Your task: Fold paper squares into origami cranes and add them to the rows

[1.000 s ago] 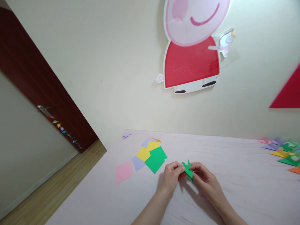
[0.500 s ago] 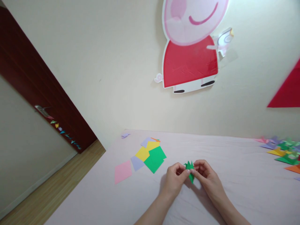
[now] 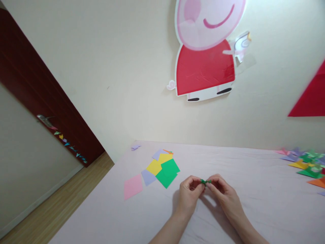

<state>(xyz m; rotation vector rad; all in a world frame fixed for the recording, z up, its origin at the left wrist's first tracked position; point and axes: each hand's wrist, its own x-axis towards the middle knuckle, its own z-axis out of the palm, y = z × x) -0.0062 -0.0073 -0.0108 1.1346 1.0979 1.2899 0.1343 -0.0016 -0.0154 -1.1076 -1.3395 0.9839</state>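
Note:
A small folded green origami piece point(image 3: 205, 182) is pinched between my two hands, just above the pale pink sheet point(image 3: 152, 220). My left hand point(image 3: 190, 190) grips its left side between thumb and fingers. On the right side, my right hand point(image 3: 222, 189) holds it the same way. Only a narrow green strip shows, seen nearly edge-on; my fingertips cover part of it. To the left of my hands lie loose paper squares: green point(image 3: 167, 173), yellow point(image 3: 154, 167), lilac point(image 3: 148, 177) and pink point(image 3: 133, 187).
Several folded paper cranes point(image 3: 311, 166) in mixed colours crowd the right edge. A lilac folded paper point(image 3: 135, 147) lies at the far left corner. Behind stands a wall with a pig cutout point(image 3: 205, 67). At left, a dark red door point(image 3: 50, 88) has a string of paper cranes on its handle.
The green origami piece has tipped, from showing its upright points and lower tip to a thin edge-on strip. Both hands still pinch it in nearly the same place.

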